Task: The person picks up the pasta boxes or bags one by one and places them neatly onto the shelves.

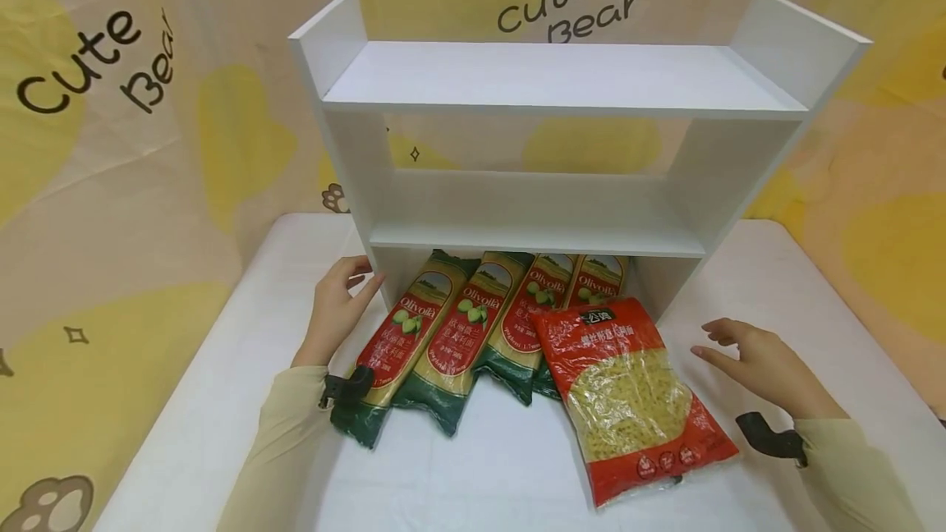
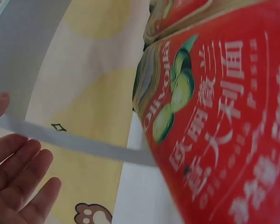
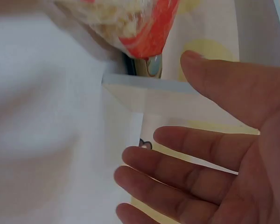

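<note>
A white shelf unit (image 1: 532, 246) stands on the table. My left hand (image 1: 342, 302) is at its left side panel (image 1: 343, 154), thumb and fingers spread on either side of the front edge in the left wrist view; firm contact cannot be made out. My right hand (image 1: 764, 360) hovers right of the unit, fingers loosely extended and holding nothing. Several spaghetti packs (image 1: 454, 327) with red labels and green ends lean out from under the lower shelf. A red bag of short pasta (image 1: 628, 401) lies over the rightmost ones, between them and my right hand.
The upper shelf board (image 1: 547, 76) and the middle board (image 1: 532, 212) are bare. A white cloth covers the table (image 1: 443, 483). Behind hangs a patterned cloth (image 1: 244, 105) with yellow patches and lettering.
</note>
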Motion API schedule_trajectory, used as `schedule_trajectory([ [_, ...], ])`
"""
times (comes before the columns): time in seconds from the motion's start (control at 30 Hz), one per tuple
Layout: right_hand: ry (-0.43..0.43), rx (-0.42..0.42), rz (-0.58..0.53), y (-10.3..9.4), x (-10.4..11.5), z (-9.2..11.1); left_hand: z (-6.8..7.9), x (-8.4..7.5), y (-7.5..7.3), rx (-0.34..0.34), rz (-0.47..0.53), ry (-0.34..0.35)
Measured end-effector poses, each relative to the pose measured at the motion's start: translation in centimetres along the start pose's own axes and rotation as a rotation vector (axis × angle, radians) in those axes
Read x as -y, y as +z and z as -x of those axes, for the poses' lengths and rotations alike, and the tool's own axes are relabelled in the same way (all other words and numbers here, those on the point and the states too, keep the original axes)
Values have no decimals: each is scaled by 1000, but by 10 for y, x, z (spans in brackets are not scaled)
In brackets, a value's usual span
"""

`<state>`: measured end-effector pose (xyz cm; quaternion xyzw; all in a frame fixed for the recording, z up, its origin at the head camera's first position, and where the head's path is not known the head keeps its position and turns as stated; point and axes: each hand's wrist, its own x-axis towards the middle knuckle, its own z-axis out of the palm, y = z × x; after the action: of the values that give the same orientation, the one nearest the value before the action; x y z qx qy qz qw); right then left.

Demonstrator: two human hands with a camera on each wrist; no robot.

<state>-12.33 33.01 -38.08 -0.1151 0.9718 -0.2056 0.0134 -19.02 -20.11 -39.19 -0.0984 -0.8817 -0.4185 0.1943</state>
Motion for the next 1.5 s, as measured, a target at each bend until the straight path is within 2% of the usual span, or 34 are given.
schedule_trajectory([
  [0.27, -7, 30, -123, 15, 7, 10, -2, -3, 16, -117, 160, -71],
  [0.33, 22, 52, -161, 19, 9, 12, -4, -3, 19, -134, 187, -83],
  [0.53, 126, 171, -343, 33, 13, 17, -7, -4, 22, -143, 244, -150],
  [0.63, 163, 195, -379, 39, 15, 17, -7, -6, 22, -129, 293, -168],
  [0.73, 210, 207, -402, 42, 17, 14, -7, -7, 22, -120, 301, -177],
  [0.87, 245, 255, -429, 44, 22, 11, -6, -7, 23, -124, 254, -185],
  [1.37, 223, 319, -410, 45, 30, 6, -3, -3, 25, -109, 243, -177],
  [1.5, 212, 314, -453, 46, 33, 7, -2, -3, 27, -108, 240, -177],
])
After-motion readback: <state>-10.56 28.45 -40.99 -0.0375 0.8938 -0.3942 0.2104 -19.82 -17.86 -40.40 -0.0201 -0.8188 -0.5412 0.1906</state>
